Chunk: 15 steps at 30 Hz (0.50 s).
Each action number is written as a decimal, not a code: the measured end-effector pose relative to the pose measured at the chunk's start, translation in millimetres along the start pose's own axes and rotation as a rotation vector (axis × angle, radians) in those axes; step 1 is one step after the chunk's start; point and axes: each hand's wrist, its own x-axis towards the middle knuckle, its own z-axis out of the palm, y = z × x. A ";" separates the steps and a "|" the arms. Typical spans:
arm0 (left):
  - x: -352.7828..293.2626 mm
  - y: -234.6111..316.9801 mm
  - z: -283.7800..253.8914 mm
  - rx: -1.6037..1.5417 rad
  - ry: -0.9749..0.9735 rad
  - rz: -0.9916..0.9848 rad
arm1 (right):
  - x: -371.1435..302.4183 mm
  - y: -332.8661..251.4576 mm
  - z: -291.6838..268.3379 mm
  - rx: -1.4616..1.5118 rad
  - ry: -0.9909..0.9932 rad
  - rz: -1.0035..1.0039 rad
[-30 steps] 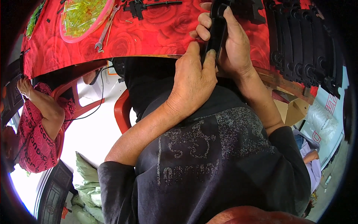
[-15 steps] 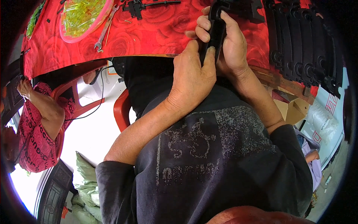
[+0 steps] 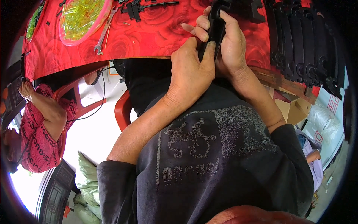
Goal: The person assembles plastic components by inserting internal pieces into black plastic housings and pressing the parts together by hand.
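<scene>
Above the near edge of the table I hold a long black plastic part (image 3: 216,31) with a curved, hooked upper end. My right hand (image 3: 234,44) is wrapped round it from the right, its thumb near the hooked end and fingertips showing on the left side. One right fingertip sticks out to the left. My left hand (image 3: 192,69) grips the lower end, thumb pressed along the face of the part. The left fingers behind it are partly hidden. To the right, several similar long black parts (image 3: 298,41) lie side by side.
A red rose-patterned cloth (image 3: 149,39) covers the table. On it are a pink-rimmed tray (image 3: 71,43) of yellow-green clear pieces, a wrench (image 3: 105,31) and a black assembly (image 3: 134,10). Another person (image 3: 41,123) sits at the left. A cardboard box (image 3: 296,112) stands below right.
My left thumb has slid slightly up along the black part. A right fingertip extends farther left. The part stays nearly in place in both hands.
</scene>
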 end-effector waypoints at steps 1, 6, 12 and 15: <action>0.6 -0.7 -0.6 0.007 0.004 0.002 | -0.5 0.6 1.2 -0.005 0.013 -0.007; 1.4 10.7 -4.7 -0.019 -0.003 -0.061 | -0.1 3.4 5.2 -0.027 0.068 -0.027; 0.2 10.6 -7.9 -0.112 -0.040 -0.143 | -0.2 7.4 9.5 -0.066 0.095 -0.031; -1.1 10.9 -7.8 -0.151 -0.031 -0.123 | -2.2 7.3 14.1 -0.097 0.139 -0.024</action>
